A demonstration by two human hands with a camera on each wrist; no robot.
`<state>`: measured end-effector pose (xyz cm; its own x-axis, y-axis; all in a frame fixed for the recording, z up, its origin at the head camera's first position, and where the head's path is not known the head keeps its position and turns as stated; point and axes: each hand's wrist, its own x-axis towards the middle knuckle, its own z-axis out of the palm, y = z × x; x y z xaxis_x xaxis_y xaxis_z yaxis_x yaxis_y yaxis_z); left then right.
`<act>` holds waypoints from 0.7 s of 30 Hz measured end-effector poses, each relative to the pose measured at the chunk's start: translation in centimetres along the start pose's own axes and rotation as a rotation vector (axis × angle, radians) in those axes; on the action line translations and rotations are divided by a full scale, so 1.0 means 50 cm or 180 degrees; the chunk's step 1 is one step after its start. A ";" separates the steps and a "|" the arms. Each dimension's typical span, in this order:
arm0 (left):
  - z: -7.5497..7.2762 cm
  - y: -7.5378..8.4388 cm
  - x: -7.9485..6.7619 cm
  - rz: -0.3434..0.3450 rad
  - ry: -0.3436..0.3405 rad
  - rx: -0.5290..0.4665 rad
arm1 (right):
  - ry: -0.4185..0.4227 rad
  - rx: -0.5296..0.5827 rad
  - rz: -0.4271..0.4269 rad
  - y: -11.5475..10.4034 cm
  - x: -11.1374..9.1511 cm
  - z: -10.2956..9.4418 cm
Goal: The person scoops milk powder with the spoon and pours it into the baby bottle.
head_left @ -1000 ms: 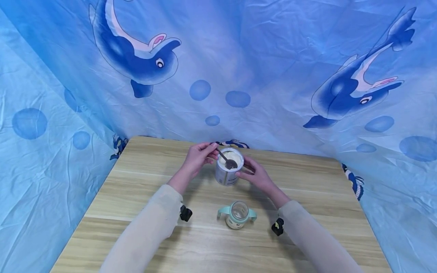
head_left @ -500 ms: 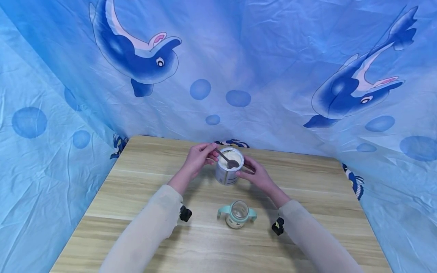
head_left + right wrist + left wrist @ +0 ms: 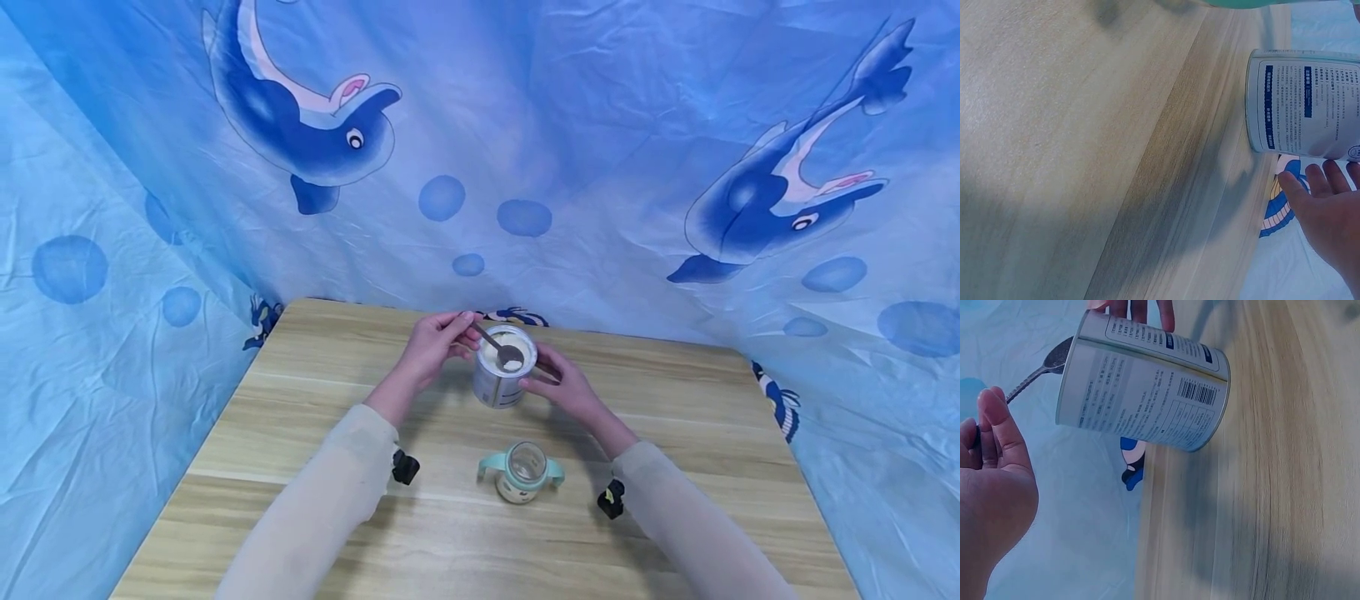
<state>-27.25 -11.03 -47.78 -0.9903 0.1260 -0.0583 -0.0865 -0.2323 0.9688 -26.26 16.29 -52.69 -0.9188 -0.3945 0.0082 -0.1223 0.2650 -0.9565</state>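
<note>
A round tin can point(image 3: 495, 390) of pale powder point(image 3: 491, 354) stands uncovered near the table's back edge. My left hand point(image 3: 432, 354) pinches the handle of a dark spoon point(image 3: 510, 354) between thumb and fingers, left of the can. The spoon's bowl is over the can's mouth, with some white powder in it. In the left wrist view, the spoon point(image 3: 1058, 355) shows just beyond the can's rim. My right hand point(image 3: 564, 385) holds the can's right side, thumb toward the front and fingers farther back. Printed text and a barcode cover the can point(image 3: 1147, 381).
A clear bottle point(image 3: 525, 463) with two mint-green handles stands upright in front of the can, between my forearms. It is uncapped. The wooden table point(image 3: 300, 400) ends just behind the can at a blue dolphin-print cloth point(image 3: 585, 275).
The spoon's bowl, dark and bare-looking before, now carries white powder. My left hand has shifted only slightly; the right hand, can and bottle stay in place.
</note>
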 end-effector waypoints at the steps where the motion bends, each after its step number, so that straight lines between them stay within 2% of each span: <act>1: -0.001 0.001 0.000 0.0007 -0.0002 -0.0003 | -0.0001 0.0007 -0.0001 0.000 0.000 0.000; 14: -0.008 0.001 0.001 0.0113 -0.0071 0.0051 | 0.0026 0.0003 0.0059 0.005 -0.002 0.000; 21: -0.010 0.001 0.000 0.0102 -0.0025 0.0153 | 0.0005 -0.0014 0.0060 0.002 -0.003 -0.001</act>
<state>-27.31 -11.52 -47.83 -0.9916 0.1269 -0.0253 -0.0493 -0.1897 0.9806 -26.18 16.41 -52.78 -0.9216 -0.3881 -0.0094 -0.1066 0.2762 -0.9552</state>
